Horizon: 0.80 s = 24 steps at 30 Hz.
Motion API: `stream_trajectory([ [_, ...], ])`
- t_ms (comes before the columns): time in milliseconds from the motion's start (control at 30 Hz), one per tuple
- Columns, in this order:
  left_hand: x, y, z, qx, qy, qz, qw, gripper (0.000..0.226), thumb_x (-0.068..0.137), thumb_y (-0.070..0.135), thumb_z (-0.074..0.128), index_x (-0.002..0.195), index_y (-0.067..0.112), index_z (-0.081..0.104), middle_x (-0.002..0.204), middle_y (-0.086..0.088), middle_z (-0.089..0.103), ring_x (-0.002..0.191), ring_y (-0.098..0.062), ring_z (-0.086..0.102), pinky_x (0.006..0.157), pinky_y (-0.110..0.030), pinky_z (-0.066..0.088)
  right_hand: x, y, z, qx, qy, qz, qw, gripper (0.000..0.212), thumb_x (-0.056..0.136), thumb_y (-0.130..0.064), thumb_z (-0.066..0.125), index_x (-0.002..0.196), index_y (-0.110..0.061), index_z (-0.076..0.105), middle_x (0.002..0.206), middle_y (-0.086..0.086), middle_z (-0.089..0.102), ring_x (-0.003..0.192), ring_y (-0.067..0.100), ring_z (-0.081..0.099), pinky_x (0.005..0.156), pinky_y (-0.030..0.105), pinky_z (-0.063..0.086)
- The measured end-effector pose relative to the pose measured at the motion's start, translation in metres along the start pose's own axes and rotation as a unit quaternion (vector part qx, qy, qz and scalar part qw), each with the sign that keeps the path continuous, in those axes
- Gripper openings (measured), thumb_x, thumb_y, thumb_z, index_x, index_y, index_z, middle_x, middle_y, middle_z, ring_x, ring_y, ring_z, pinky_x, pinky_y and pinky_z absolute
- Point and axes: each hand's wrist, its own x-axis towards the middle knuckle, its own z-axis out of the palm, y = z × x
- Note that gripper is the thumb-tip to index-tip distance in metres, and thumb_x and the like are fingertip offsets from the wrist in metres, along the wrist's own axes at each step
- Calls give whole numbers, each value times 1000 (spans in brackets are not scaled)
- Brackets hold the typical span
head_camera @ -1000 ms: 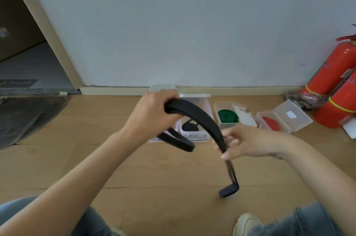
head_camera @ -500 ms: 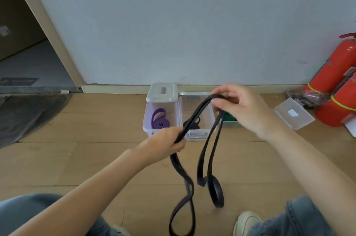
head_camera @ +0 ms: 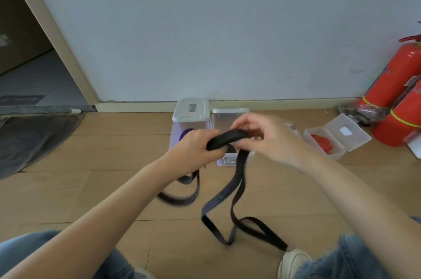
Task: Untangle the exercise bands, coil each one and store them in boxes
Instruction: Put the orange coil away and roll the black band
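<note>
Both hands hold a black exercise band in front of the boxes. My left hand grips its left part and my right hand pinches the arched top. Long loops of the band hang down and lie on the wooden floor between my knees. Behind the hands stand clear boxes: the left box holds a purple band, the middle box is mostly hidden by my hands, and the right box holds a red band.
Two red fire extinguishers lean against the wall at the right. A dark mat lies at the left by a doorway. My knees in jeans and a white shoe are at the bottom.
My two hands have come close together at box height. The right hand dropped from above the boxes, and the band's hanging loops swung and spread over the floor.
</note>
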Motion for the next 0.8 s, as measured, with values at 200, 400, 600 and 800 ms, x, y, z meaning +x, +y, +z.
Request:
stream_trajectory([
  [200,-12,-23,-5,-22,-10,-76,997,26,94,21,48,69,23,47,54,7,50,49,0,53,51,-9,42,-3,15,-38,-4,-38,95,995,22,77,-12,73,94,-22,61,86,-5,72,85,7,68,82,26,53],
  [400,-10,2,0,30,-65,-19,997,15,88,11,53,78,21,50,62,8,53,45,1,53,50,-14,46,-7,12,5,-21,-198,119,973,90,70,-41,78,139,-43,22,130,-18,48,117,-3,47,89,12,40],
  [600,-5,-1,-2,1,-36,-32,999,11,91,24,53,82,19,53,56,8,56,46,1,58,50,-13,46,-2,3,12,5,-113,35,993,46,87,-15,63,124,-31,40,101,0,71,92,5,66,87,22,51],
  [800,-20,-14,-12,-6,-69,-69,995,19,96,29,45,78,24,46,57,7,57,54,-1,55,58,-16,41,-5,15,-38,16,-107,100,989,38,86,-2,60,108,-31,49,91,-10,73,90,-2,66,83,15,48],
])
